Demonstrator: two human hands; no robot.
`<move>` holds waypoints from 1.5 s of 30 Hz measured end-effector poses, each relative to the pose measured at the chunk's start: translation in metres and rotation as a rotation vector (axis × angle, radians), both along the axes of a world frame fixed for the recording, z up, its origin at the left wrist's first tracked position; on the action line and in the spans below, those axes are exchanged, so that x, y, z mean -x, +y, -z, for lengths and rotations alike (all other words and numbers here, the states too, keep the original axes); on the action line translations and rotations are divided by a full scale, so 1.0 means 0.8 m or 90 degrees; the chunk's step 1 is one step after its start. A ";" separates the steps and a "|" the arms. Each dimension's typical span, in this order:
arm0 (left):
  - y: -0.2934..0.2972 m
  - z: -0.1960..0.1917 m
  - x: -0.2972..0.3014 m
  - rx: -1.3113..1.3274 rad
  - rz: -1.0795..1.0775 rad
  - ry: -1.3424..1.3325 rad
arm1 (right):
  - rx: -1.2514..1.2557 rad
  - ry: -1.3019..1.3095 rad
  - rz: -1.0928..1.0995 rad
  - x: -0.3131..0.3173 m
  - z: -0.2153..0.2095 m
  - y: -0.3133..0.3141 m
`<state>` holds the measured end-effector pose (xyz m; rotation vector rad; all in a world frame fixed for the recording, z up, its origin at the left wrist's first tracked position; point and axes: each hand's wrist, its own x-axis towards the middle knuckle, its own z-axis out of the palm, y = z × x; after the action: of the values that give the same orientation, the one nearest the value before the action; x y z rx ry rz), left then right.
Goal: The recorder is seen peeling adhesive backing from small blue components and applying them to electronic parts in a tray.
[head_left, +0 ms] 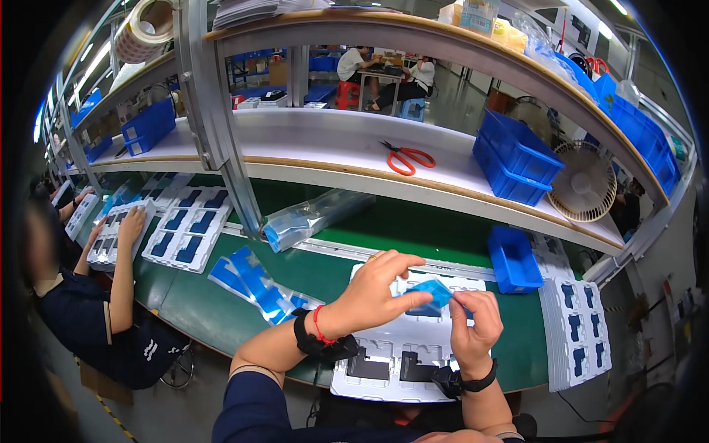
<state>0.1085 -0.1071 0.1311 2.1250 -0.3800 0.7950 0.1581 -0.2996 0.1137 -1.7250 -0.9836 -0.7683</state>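
A dark blue sleeve comes first. Over the white tray, the right hand pinches a shiny blue piece by its edge, maybe to keep its face clear. The left hand is half open; I can't tell if its thumb touches the piece. Tray pockets seem to stop dark parts sliding. The left arm partly hides blue strips.

Film glossy plastic (catching light); tray smooth plastic; shelf post matt metal.
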 end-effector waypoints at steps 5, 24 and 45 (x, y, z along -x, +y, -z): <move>-0.001 0.008 -0.010 0.310 0.290 0.313 | 0.124 -0.173 -0.018 0.011 -0.002 -0.004; 0.000 0.030 -0.023 0.266 0.324 0.370 | -0.024 0.401 -0.230 0.021 0.017 -0.033; 0.004 0.030 -0.020 0.110 0.297 0.358 | -0.068 0.711 -0.188 0.032 0.043 -0.072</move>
<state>0.1242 -0.1043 0.1073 1.8869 -0.4560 -0.0438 0.1323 -0.3572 0.0790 -1.5120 -0.3675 0.3495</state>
